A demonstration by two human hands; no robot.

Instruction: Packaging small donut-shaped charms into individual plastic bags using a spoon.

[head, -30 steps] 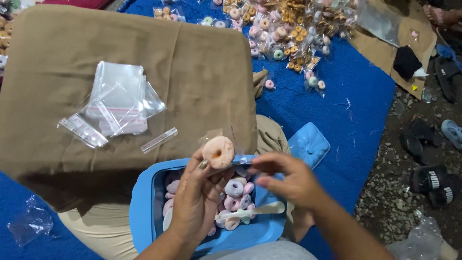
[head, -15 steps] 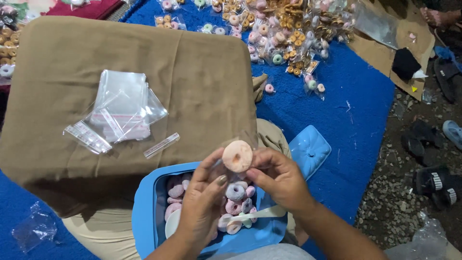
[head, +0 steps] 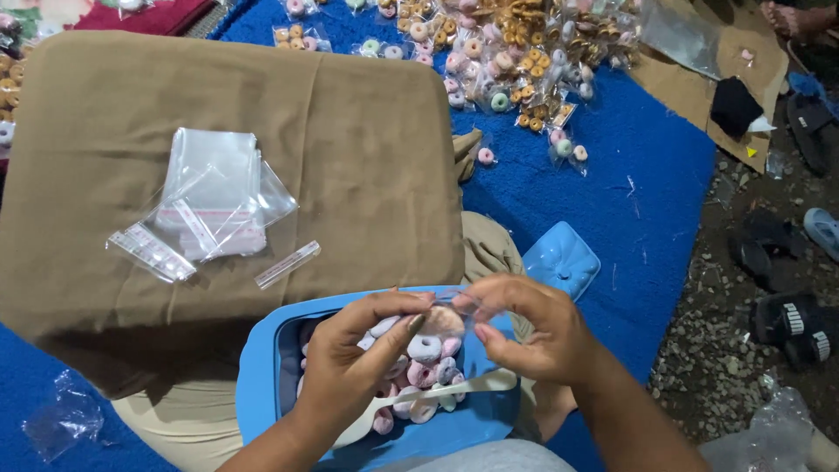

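Both hands meet over the blue tub (head: 262, 385), which blocks any way straight down from the grip with its ring sweets (head: 426, 350) and a white spoon (head: 476, 383). Ahead of the grip the brown cushion (head: 367, 149) lies mostly bare; clear bags (head: 214, 201) crowd its left part. Right of the grip sits the blue lid (head: 559, 262), bare blue mat (head: 647, 201) beyond.

Blue carpet-like mat (head: 612, 183) covers the floor, with a tan cloth-covered cushion (head: 350, 157) on its left half and flattened brown cardboard (head: 690, 87) at its top right corner. Right of the mat's edge is bare dirt and gravel ground (head: 717, 367), with dark sandals (head: 778, 288) and a light blue slipper (head: 821, 229) lying on it. A red cloth (head: 149, 16) shows at the top left edge; lighting is dim and even.
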